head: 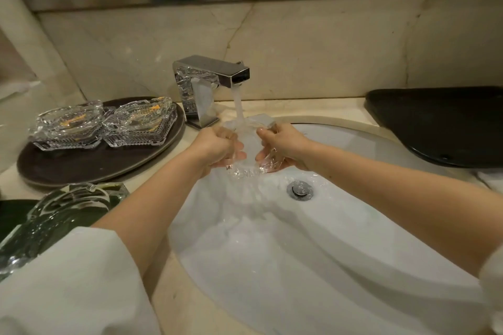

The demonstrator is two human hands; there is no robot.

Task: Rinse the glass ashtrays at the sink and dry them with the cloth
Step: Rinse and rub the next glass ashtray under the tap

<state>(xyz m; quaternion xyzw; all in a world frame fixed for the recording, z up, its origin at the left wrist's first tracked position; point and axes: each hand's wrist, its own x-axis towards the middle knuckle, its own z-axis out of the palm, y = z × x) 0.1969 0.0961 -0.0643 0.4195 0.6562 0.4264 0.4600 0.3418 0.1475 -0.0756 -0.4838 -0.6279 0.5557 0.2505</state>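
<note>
Near the lens, one glass ashtray [54,223] sat leftward. Left hand [217,147] and right hand [285,144] gripped opposite edges of the rinsed ashtray [246,144] between them, under the faucet stream [239,106].

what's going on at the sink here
A person holds a glass ashtray under the running faucet, gripping it with the left hand and right hand over the sink. Two more ashtrays wait on a dark tray to the left, and another ashtray sits nearer the camera.
</note>
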